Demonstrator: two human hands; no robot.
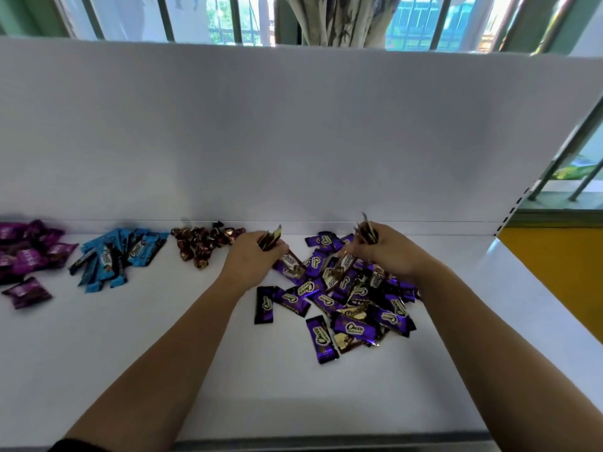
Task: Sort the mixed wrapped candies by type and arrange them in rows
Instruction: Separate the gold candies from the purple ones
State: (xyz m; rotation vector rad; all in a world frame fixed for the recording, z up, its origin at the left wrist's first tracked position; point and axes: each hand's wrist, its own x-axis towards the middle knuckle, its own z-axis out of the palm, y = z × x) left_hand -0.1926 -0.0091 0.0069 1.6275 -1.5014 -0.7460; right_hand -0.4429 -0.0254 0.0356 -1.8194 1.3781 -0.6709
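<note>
Fingers, L hand (251, 260): brown-gold candies (270, 238) upright | R hand (390, 253): bunch (367, 231) upright

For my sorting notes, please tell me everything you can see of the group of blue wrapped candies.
The blue candies lie in a loose heap, not a row, on the white table near its back wall. They are long flat bars in glossy bright blue wrappers with dark parts and a pale logo, overlapping and pointing different ways. The heap sits between the magenta candies on its left and the brown candies on its right. Nothing holds it.
</note>
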